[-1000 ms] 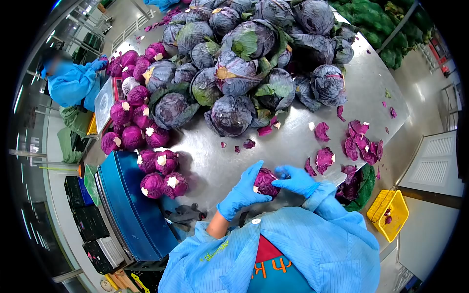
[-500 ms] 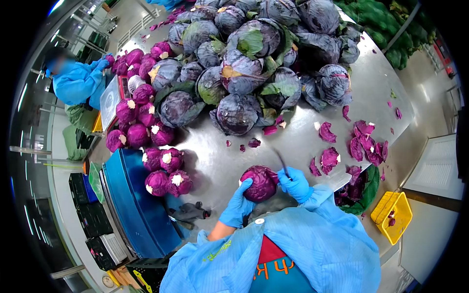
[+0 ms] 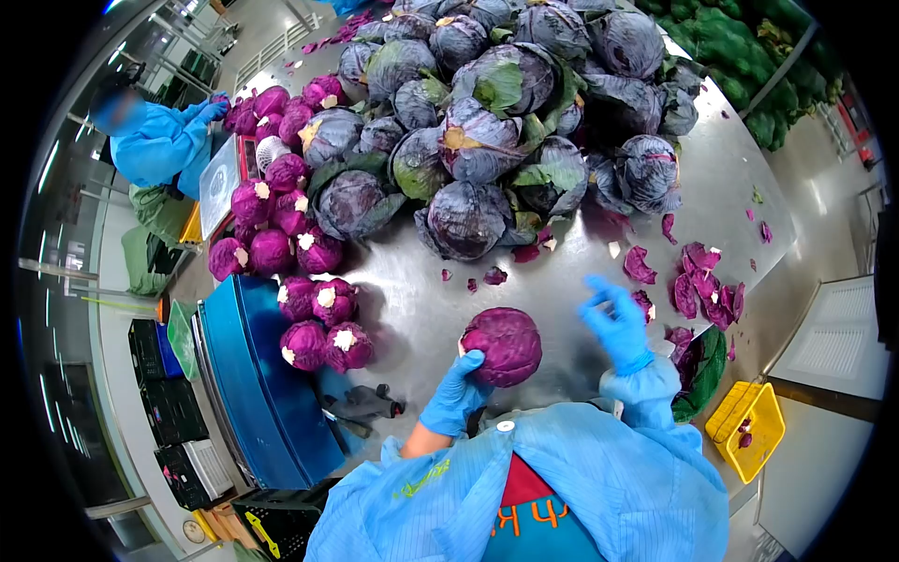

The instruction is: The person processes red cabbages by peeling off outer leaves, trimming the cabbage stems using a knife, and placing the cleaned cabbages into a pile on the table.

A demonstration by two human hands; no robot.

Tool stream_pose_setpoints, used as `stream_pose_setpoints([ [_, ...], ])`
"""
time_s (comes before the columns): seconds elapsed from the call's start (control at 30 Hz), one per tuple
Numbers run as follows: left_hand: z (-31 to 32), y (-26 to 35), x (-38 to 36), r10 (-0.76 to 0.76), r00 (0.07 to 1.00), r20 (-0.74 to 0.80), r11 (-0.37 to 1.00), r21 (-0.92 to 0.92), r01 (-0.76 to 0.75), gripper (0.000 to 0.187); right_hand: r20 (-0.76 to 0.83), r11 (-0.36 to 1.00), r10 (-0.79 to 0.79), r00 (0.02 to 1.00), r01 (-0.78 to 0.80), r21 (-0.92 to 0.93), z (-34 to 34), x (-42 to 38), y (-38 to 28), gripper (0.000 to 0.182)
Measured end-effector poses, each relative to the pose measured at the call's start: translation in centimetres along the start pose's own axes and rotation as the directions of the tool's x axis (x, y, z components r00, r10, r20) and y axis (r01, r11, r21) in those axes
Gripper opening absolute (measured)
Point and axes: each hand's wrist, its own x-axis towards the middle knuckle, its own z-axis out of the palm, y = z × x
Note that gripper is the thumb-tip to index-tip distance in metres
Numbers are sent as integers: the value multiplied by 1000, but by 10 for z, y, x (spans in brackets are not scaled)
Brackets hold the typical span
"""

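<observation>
Left hand [image 3: 456, 398], gloved, cups a smooth red cabbage [image 3: 506, 348] from the lower left, thumb up its side, fingers mostly hidden beneath; part-closed, grip looks secure. Cabbage is over the near part of the metal tabletop [image 3: 412, 281], in front of the person's chest; can't tell if it touches the metal. Right hand [image 3: 620, 323] is off to the right, apart from the cabbage, fingers raised and partly spread, motion-blurred; can't tell if it has hold of anything thin.

Handling, as judged: support the weight low in the left palm, thumb off the top so the upper and right faces can be reached. Turn the cabbage by small wrist rolls; squeezing hard could let the slick, round surface slip. Right fingers best come in from the right, away from the left thumb.

Edges: near edge runs close to the coat [image 3: 599, 478], so elbows have little play. Right edge slants down toward a green mesh bag [image 3: 710, 375]; loose leaves [image 3: 640, 265] lie just inboard. Left, trimmed cabbages [image 3: 334, 303] sit beside a blue bin [image 3: 253, 375]; ahead, a heap of dark leafy cabbages [image 3: 465, 220]. Best room for moving is the middle strip between these, only small purple scraps [image 3: 494, 276] on it.
</observation>
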Motion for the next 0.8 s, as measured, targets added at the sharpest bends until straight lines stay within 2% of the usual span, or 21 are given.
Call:
stream_pose_setpoints([
  [0.03,7,3,3,5,999,54,997,70,-9,84,164,993,-103,981,109,-34,5,-7,-19,58],
  [0.1,21,8,8,-6,987,163,977,212,-29,81,230,982,-185,955,190,-1,25,-14,-45,59],
  [0.13,19,3,10,38,992,122,953,293,-72,82,260,973,-226,939,230,18,29,-16,-50,60],
  [0.23,29,10,11,-1,979,205,846,522,-109,88,416,981,-179,892,131,141,32,-8,-39,60],
  [0.27,20,9,17,-16,978,210,807,580,-112,94,481,988,-124,868,155,-25,23,-5,-39,60],
  [0.37,9,-7,13,190,981,40,746,644,-170,95,528,989,-56,847,120,-88,16,-3,-48,49],
  [0.47,8,-4,15,143,989,39,779,612,-137,90,426,953,-304,852,274,130,20,-3,-26,32],
  [0.57,29,10,6,41,997,59,822,566,-67,83,351,939,-342,872,302,166,23,-2,-21,20],
  [0.67,45,18,-6,-37,999,2,865,500,31,78,246,942,-321,914,282,183,29,-4,-12,17],
  [0.73,42,15,-6,-64,997,30,902,430,45,79,260,957,-56,964,-23,291,34,-6,-21,16],
  [0.8,38,12,-4,-89,993,80,933,356,55,80,343,855,169,924,-310,416,31,-7,-29,16],
])
